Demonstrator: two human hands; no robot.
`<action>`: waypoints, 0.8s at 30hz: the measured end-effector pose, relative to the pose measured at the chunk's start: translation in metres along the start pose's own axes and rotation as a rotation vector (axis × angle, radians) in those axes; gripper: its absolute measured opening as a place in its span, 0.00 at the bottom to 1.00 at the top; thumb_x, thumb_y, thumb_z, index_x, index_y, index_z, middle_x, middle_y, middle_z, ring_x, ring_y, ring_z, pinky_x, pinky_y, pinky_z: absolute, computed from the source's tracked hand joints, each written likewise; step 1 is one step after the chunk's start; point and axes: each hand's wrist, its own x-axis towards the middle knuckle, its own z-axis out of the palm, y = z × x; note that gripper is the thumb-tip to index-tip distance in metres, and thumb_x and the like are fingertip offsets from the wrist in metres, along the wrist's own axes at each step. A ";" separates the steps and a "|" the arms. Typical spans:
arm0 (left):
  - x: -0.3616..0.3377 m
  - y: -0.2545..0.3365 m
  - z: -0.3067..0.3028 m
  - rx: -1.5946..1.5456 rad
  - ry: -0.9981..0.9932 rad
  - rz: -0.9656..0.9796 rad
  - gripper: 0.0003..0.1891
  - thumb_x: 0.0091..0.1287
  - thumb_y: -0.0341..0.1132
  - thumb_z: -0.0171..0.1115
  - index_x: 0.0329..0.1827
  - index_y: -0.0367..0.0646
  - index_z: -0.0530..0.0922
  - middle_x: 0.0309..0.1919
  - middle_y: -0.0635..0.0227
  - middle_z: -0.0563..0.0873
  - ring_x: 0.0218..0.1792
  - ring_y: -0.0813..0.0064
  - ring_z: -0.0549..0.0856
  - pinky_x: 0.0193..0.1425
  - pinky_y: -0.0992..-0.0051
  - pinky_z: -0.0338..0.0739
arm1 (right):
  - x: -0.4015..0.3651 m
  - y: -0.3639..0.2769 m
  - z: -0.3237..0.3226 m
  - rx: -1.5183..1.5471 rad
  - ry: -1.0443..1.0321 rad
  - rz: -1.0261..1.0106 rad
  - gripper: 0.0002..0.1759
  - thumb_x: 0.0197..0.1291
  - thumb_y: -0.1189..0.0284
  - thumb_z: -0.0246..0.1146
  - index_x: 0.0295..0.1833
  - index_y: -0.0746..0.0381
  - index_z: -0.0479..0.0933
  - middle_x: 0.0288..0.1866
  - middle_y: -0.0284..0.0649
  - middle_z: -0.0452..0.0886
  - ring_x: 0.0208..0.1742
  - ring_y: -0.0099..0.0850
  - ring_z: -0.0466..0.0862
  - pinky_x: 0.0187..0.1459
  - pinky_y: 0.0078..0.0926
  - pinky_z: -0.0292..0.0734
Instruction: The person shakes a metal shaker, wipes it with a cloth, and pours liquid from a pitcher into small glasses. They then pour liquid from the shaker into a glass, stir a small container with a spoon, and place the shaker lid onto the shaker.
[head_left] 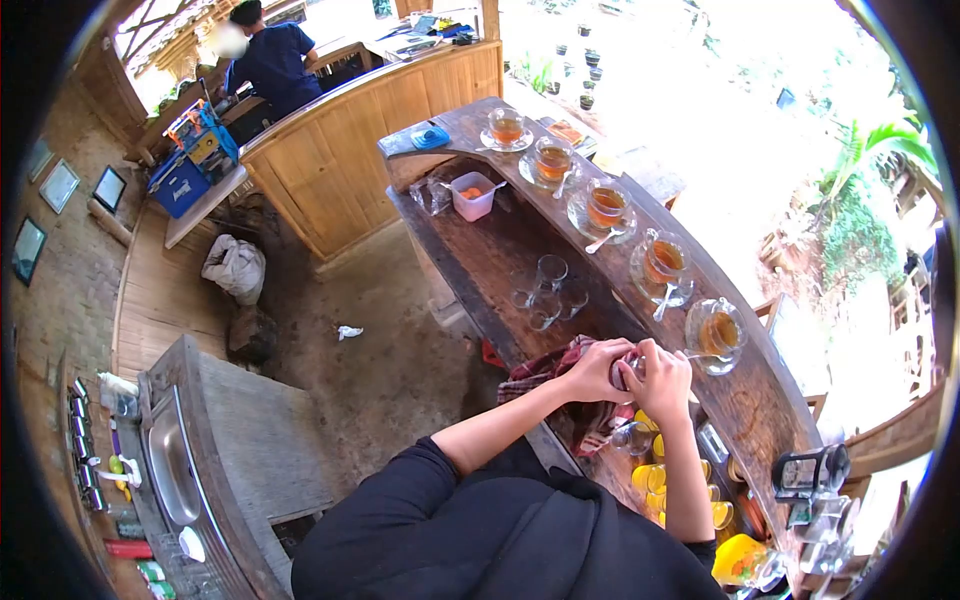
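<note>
My left hand (598, 374) and my right hand (661, 383) are closed around a small round glass (630, 372), whose rim shows between the fingers while the rest is hidden. Under my left hand lies a red-and-white checked cloth (545, 372), bunched on the lower shelf. Beyond my right hand stands a glass cup of tea (719, 334) on a glass saucer with a spoon. Several more such cups of tea, one of them the middle cup (606, 206), line the curved wooden counter (640, 205). An upturned-looking clear glass (631, 438) sits just below my hands.
Several clear glasses (551, 270) and a pink-white tub (473, 197) stand on the lower shelf. Yellow cups (650, 478) and a French press (808, 470) are at the right. Left are a metal sink (173, 468) and, farther off, a person (275, 65) behind a wooden partition (370, 140).
</note>
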 end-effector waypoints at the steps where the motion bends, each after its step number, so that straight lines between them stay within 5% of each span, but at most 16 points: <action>1: -0.001 -0.001 0.001 -0.004 -0.003 0.000 0.34 0.37 0.39 0.79 0.49 0.33 0.79 0.44 0.55 0.84 0.47 0.55 0.84 0.54 0.65 0.77 | -0.002 -0.003 -0.002 -0.002 -0.001 0.004 0.19 0.57 0.57 0.68 0.39 0.59 0.71 0.26 0.40 0.80 0.29 0.41 0.82 0.35 0.38 0.70; 4: -0.002 -0.003 0.000 -0.013 -0.024 -0.018 0.32 0.39 0.38 0.79 0.49 0.32 0.78 0.46 0.54 0.83 0.49 0.59 0.83 0.56 0.66 0.76 | -0.004 -0.013 -0.007 0.061 -0.126 0.199 0.17 0.58 0.61 0.68 0.42 0.60 0.72 0.28 0.41 0.79 0.33 0.43 0.83 0.34 0.39 0.75; 10: -0.007 0.000 -0.008 -0.081 -0.030 -0.109 0.36 0.40 0.38 0.79 0.54 0.33 0.77 0.48 0.57 0.82 0.52 0.61 0.83 0.58 0.68 0.75 | 0.002 -0.018 -0.039 0.172 -0.034 0.081 0.17 0.56 0.72 0.68 0.50 0.60 0.74 0.37 0.44 0.78 0.40 0.44 0.81 0.41 0.40 0.75; 17: -0.012 0.006 -0.005 0.021 -0.001 -0.012 0.36 0.40 0.40 0.79 0.54 0.34 0.77 0.48 0.56 0.82 0.53 0.58 0.82 0.60 0.66 0.74 | -0.005 -0.022 -0.021 0.272 -0.010 0.025 0.19 0.54 0.73 0.68 0.52 0.61 0.74 0.39 0.44 0.75 0.42 0.44 0.79 0.43 0.41 0.74; 20: -0.015 0.005 -0.003 0.048 0.024 0.061 0.36 0.39 0.41 0.80 0.53 0.33 0.78 0.49 0.55 0.82 0.54 0.57 0.81 0.60 0.65 0.74 | -0.005 -0.025 -0.022 0.247 0.011 0.053 0.20 0.54 0.74 0.67 0.53 0.61 0.75 0.38 0.44 0.75 0.42 0.44 0.79 0.44 0.41 0.74; 22: -0.016 0.006 -0.004 0.061 -0.029 -0.075 0.35 0.39 0.41 0.80 0.52 0.33 0.78 0.50 0.54 0.82 0.54 0.58 0.82 0.60 0.65 0.74 | -0.007 -0.025 -0.022 0.247 0.041 0.081 0.20 0.54 0.74 0.67 0.53 0.61 0.75 0.38 0.44 0.75 0.43 0.45 0.79 0.44 0.41 0.74; 24: -0.016 0.005 -0.004 0.054 -0.016 -0.057 0.36 0.39 0.42 0.80 0.52 0.33 0.78 0.50 0.54 0.82 0.54 0.58 0.82 0.60 0.66 0.74 | -0.013 -0.021 -0.019 0.465 0.102 0.247 0.20 0.54 0.76 0.69 0.53 0.62 0.73 0.38 0.41 0.77 0.40 0.38 0.78 0.44 0.36 0.74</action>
